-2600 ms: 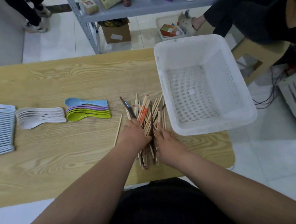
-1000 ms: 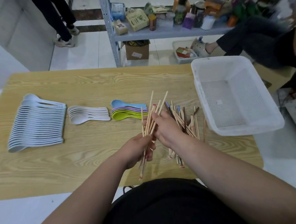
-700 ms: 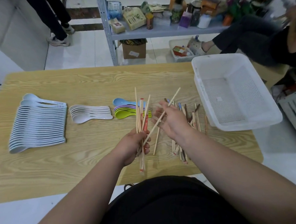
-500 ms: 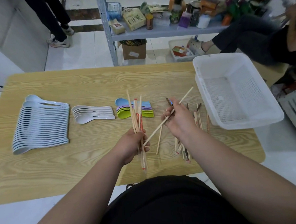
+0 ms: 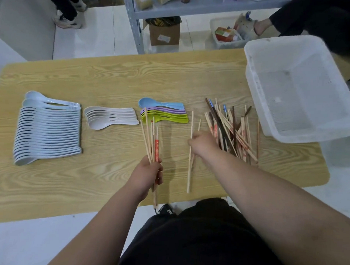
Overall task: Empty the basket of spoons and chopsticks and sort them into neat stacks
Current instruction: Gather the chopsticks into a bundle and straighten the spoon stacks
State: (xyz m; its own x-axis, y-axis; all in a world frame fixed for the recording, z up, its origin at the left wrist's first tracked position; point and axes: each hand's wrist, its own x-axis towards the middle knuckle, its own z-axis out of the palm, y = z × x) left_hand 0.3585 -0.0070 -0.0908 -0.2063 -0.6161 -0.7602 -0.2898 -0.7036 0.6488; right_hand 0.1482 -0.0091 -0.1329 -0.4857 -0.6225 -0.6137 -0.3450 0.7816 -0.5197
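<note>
Grip | your left hand (image 5: 149,173) fingers clamp the matched bundle (image 5: 150,137) to keep it clear of the pile (image 5: 228,129) | right hand (image 5: 203,145) fingers pinch one pale stick (image 5: 189,176)

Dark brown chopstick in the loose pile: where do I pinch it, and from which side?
Pinch the dark brown chopstick near its far tip, from above on the left: that end juts clear of the pile, while the rest lies among others.

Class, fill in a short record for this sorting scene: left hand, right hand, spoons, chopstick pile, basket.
left hand: grips chopstick bundle
right hand: grips loose chopsticks
spoons: pale blue stack, white stack, coloured stack
chopstick pile: unsorted, beside basket
basket: empty of cutlery
</note>
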